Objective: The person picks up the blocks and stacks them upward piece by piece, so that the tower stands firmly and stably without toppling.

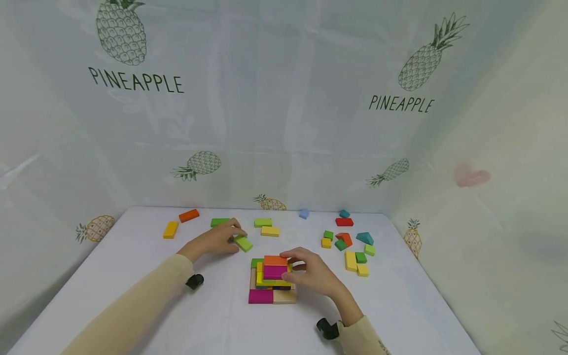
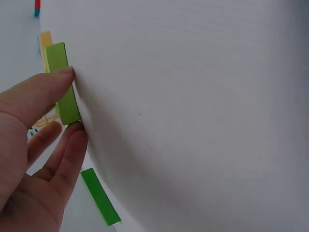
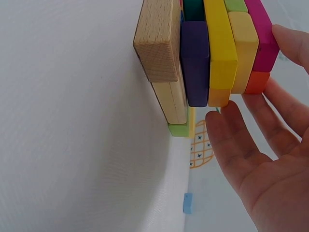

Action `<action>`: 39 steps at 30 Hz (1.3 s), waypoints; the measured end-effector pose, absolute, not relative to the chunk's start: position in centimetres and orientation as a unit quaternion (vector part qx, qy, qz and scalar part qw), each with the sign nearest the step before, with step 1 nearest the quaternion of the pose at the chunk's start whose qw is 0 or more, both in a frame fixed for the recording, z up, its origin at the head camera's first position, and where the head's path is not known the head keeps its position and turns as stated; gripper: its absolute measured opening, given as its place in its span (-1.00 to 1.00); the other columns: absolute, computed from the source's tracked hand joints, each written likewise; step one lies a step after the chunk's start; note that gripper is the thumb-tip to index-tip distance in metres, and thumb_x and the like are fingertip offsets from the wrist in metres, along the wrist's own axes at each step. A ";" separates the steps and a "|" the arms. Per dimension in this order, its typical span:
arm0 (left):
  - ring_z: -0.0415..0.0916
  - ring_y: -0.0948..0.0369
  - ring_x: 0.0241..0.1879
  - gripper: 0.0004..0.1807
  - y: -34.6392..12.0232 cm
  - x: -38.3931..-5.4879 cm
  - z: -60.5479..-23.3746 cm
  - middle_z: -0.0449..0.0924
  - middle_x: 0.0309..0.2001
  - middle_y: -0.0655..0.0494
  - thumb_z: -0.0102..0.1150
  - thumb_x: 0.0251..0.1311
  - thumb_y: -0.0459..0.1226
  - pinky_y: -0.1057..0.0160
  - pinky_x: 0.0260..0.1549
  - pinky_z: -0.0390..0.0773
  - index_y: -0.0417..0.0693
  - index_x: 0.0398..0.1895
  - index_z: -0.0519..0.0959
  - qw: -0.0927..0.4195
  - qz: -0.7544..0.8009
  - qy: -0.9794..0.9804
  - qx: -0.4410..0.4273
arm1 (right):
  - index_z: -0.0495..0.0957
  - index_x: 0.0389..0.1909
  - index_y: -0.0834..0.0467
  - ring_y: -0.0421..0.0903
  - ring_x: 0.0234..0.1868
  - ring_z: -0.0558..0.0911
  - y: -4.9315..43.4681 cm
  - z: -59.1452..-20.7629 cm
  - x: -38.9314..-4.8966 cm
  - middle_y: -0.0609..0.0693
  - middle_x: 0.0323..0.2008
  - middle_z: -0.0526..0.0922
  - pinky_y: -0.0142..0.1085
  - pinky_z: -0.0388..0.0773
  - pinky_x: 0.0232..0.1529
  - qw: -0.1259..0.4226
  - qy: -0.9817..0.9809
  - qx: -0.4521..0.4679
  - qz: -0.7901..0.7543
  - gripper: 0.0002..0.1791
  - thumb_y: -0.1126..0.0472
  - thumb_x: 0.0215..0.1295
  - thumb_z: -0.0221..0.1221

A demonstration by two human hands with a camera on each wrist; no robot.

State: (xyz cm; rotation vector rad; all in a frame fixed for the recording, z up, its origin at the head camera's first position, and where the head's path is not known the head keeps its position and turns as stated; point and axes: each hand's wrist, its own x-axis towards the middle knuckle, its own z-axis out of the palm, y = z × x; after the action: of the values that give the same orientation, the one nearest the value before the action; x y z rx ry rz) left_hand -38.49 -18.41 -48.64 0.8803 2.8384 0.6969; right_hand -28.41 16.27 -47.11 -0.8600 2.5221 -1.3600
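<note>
My left hand (image 1: 218, 239) pinches a light green block (image 1: 243, 243) near its end. In the left wrist view the thumb lies across the block's face, with fingertips at its lower end. A stepped tower of coloured blocks (image 1: 261, 297) stands ahead of me, magenta and bare wood at its base. On its top layer lie a magenta block (image 3: 263, 48) and an orange block (image 1: 275, 260) side by side. My right hand (image 1: 314, 272) spans these two from the right, thumb at the magenta one and fingers at the orange one. Other right fingers hang beside the lower layers.
Behind the left hand lie a green block (image 1: 219, 222), a yellow block (image 1: 269, 231) and orange block (image 1: 189, 215). Several small blocks, among them a red one (image 1: 344, 222) and a teal triangle (image 1: 365, 238), are scattered at the right. A pineapple-print curtain (image 1: 266, 123) surrounds the table.
</note>
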 end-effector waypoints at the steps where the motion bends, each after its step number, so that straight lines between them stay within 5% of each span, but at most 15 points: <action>1: 0.48 0.20 -0.07 -0.54 -18.5 -38.4 -48.6 0.50 0.13 0.11 0.45 0.31 -0.30 0.18 0.01 0.62 -0.03 0.28 0.68 0.041 0.225 0.929 0.291 | 0.59 0.34 -0.01 0.00 0.21 0.63 16.3 -47.1 -28.4 -0.08 0.25 0.63 0.06 0.64 0.27 0.074 0.841 -0.287 -0.453 -0.49 0.06 0.41 0.41; 7: 0.49 0.27 -0.21 -0.70 -18.5 -37.6 -48.6 0.68 -0.05 0.19 0.46 0.32 -0.30 0.26 -0.14 0.61 -0.04 0.10 0.75 0.013 0.217 0.926 0.310 | 0.59 0.34 -0.01 0.02 0.21 0.63 16.4 -47.1 -28.4 -0.07 0.25 0.63 0.05 0.64 0.27 0.073 0.840 -0.289 -0.454 -0.48 0.05 0.41 0.41; 14: 0.53 0.32 -0.22 -0.70 -17.9 -36.3 -48.2 0.65 -0.15 0.29 0.51 0.29 -0.20 0.30 -0.14 0.65 0.03 0.06 0.76 -0.002 0.238 0.926 0.292 | 0.59 0.33 -0.01 0.02 0.21 0.63 16.3 -47.3 -28.5 -0.08 0.25 0.62 0.05 0.64 0.27 0.073 0.840 -0.291 -0.453 -0.48 0.04 0.40 0.42; 24: 0.58 0.37 -0.19 -0.68 -16.3 -33.7 -46.5 0.68 -0.13 0.32 0.51 0.29 -0.15 0.37 -0.13 0.68 0.07 0.08 0.76 -0.057 0.260 0.916 0.299 | 0.55 0.40 0.09 0.02 0.22 0.63 16.3 -47.3 -28.4 -0.06 0.27 0.61 0.05 0.64 0.28 0.075 0.839 -0.290 -0.455 -0.40 0.05 0.40 0.42; 35: 0.58 0.32 -0.18 -0.67 -13.8 -30.5 -44.7 0.65 -0.14 0.32 0.52 0.28 -0.13 0.26 -0.11 0.72 0.09 0.08 0.75 -0.058 0.279 0.902 0.326 | 0.48 0.47 0.04 0.13 0.25 0.62 16.2 -47.4 -28.3 0.15 0.36 0.56 0.10 0.61 0.29 0.070 0.830 -0.286 -0.474 -0.32 0.08 0.37 0.44; 39: 0.57 0.35 -0.18 -0.67 -12.9 -30.0 -44.7 0.66 -0.14 0.33 0.52 0.28 -0.11 0.31 -0.11 0.71 0.11 0.08 0.75 -0.049 0.285 0.901 0.324 | 0.48 0.46 0.04 0.12 0.24 0.62 16.2 -47.3 -28.3 0.07 0.34 0.58 0.09 0.62 0.29 0.067 0.832 -0.285 -0.471 -0.32 0.08 0.37 0.44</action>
State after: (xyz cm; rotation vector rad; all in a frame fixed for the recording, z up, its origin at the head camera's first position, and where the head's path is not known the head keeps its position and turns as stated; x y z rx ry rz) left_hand -29.98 -12.89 -44.66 1.0511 2.9214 0.9240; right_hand -28.32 16.20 -47.30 -0.8606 2.5078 -1.4201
